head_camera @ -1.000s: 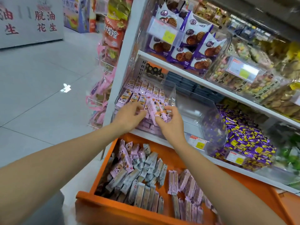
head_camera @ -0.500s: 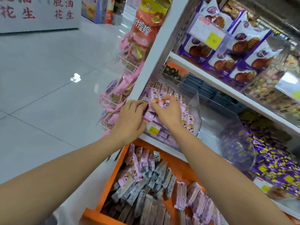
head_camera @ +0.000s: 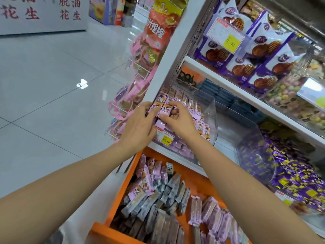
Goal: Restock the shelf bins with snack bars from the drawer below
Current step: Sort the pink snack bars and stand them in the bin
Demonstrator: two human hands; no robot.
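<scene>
A clear plastic bin [head_camera: 210, 118] on the lower shelf holds rows of pink snack bars [head_camera: 190, 104]. Both hands are inside its front left corner. My left hand [head_camera: 139, 124] curls its fingers round pink bars at the bin's left edge. My right hand [head_camera: 179, 120] pinches a pink bar [head_camera: 166, 111] between thumb and fingers, right beside the left hand. Below the shelf, an open orange drawer [head_camera: 123, 189] holds several loose pink and grey snack bars [head_camera: 158, 196].
A yellow price tag [head_camera: 165, 139] sticks to the bin's front. A second clear bin [head_camera: 246, 138] stands to the right, then purple-and-yellow candies [head_camera: 292, 175]. Waffle packs [head_camera: 260, 55] fill the shelf above. A pink side rack [head_camera: 133, 95] hangs left of the white upright; tiled floor lies beyond.
Both hands have shifted slightly towards the bin's front left corner and closed round the pink bars there. The camera has moved closer and lower.
</scene>
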